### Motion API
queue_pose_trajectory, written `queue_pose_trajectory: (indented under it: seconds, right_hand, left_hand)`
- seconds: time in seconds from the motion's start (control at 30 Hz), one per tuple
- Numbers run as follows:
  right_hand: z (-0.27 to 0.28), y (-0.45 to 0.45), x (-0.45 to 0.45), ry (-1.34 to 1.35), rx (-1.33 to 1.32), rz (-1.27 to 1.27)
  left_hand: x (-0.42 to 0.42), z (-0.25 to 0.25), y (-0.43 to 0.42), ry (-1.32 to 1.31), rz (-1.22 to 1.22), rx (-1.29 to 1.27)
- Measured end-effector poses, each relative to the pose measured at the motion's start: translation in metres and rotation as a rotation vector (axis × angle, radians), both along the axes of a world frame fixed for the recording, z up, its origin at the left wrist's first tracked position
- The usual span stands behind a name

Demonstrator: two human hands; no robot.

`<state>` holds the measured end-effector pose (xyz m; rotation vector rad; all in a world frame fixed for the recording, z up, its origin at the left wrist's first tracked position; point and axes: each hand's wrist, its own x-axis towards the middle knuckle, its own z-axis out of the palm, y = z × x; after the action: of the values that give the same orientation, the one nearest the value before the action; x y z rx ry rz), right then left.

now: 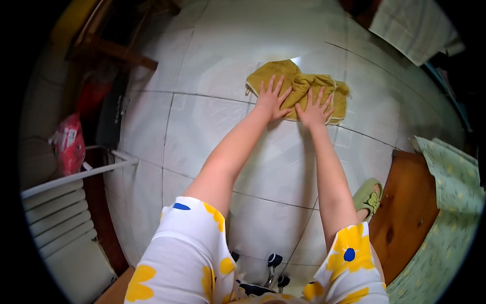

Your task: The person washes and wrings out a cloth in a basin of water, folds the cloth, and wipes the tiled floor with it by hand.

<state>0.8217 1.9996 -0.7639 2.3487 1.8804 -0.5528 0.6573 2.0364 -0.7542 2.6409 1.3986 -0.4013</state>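
Note:
A mustard-yellow cloth (304, 83) with pale edging lies bunched on the white tiled floor (207, 131), wrinkled in its middle. My left hand (272, 99) rests flat with spread fingers on the cloth's left part. On the right part lies my right hand (314, 109), its fingers also apart. Both palms are near the cloth's lower edge, and a small gap separates the hands.
A white slatted chair (63, 213) and a pink package (71, 144) are at the left. Wooden furniture (109, 48) stands upper left. At the right are a green slipper (372, 195) on a foot, a wooden panel (405, 202) and green patterned fabric (450, 177).

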Motion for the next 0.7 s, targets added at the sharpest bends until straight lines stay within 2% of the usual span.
queue_pose_trajectory:
  seconds: [0.07, 0.2, 0.33, 0.4, 0.6, 0.7]
  right_hand:
    - [0.007, 0.011, -0.031, 0.007, 0.0, 0.024]
    - [0.007, -0.006, -0.119, 0.057, 0.028, 0.155]
    - [0.008, -0.045, -0.215, 0.091, 0.059, 0.34]
    - [0.008, -0.08, -0.254, 0.1, 0.049, 0.426]
    - [0.014, -0.161, -0.284, 0.069, -0.052, 0.523]
    - [0.023, -0.184, -0.287, 0.0, -0.102, 0.502]
  left_hand:
    - [-0.034, 0.007, 0.007, 0.049, 0.031, 0.008]
    - [-0.129, 0.023, -0.018, 0.101, 0.265, -0.141]
    - [-0.231, 0.034, -0.096, 0.087, 0.579, -0.229]
    - [-0.268, 0.022, -0.146, 0.152, 0.604, -0.219]
    - [-0.289, 0.026, -0.233, 0.207, 0.667, -0.282]
    - [-0.284, 0.036, -0.248, 0.117, 0.693, -0.317]
